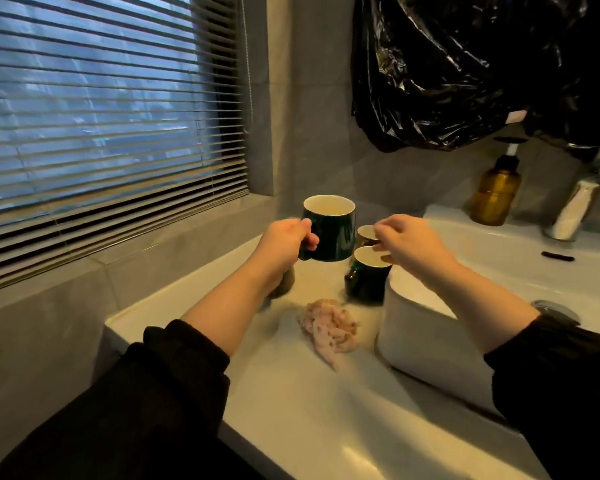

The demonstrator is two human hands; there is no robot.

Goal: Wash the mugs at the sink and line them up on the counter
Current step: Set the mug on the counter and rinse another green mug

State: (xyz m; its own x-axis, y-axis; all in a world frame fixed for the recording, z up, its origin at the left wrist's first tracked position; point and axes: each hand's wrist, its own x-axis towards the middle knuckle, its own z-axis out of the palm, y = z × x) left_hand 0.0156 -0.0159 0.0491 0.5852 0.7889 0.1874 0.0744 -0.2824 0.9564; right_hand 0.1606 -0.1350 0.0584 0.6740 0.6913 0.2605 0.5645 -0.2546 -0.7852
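Note:
My left hand (284, 244) grips the handle of a dark green mug (333, 233) with a pale inside and holds it upright above the white counter (291, 393). Two more green mugs stand on the counter just right of it, a near one (366, 282) and a far one (364, 233) that is mostly hidden. My right hand (413, 244) hovers over these two with loosely curled fingers. Its thumb lies at the near mug's rim, and I see nothing in its grasp.
A crumpled pink cloth (329, 323) lies on the counter in front of the mugs. The white sink basin (413, 341) rises to the right, with a chrome tap (575, 209) and an amber soap bottle (496, 195) behind it. Black plastic (465, 64) hangs above; window blinds (101, 116) fill the left.

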